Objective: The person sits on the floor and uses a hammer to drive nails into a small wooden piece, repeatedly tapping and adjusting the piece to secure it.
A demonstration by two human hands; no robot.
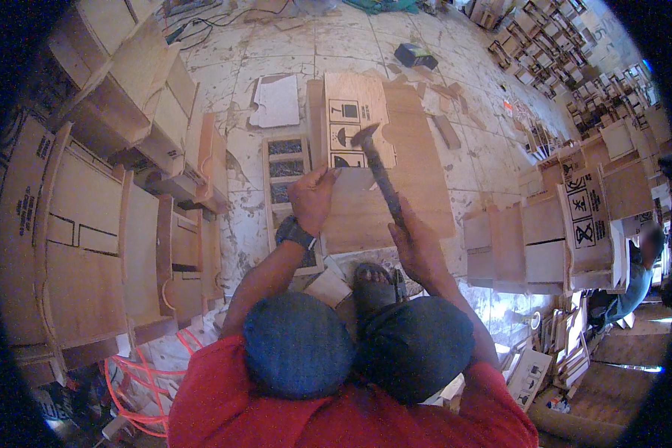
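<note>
My right hand [420, 250] is closed around the handle of a hammer [381, 175], whose head is raised over a pale plywood piece [373, 101] with printed black handling symbols. My left hand [311, 200], with a dark watch on its wrist, is pinched at the left edge of a small greyish panel [351, 191] below those symbols. Whatever sits between its fingertips is too small or hidden to make out. Beneath these pieces a larger brown wooden board [422, 172] lies flat on the floor.
A slatted wooden frame [286, 160] and a white board scrap [275, 101] lie left of the work. Stacked wooden boxes [89, 246] line the left; more stacks [545, 239] stand right. A dark box-shaped object [416, 56] sits beyond. A person [631, 287] is at far right.
</note>
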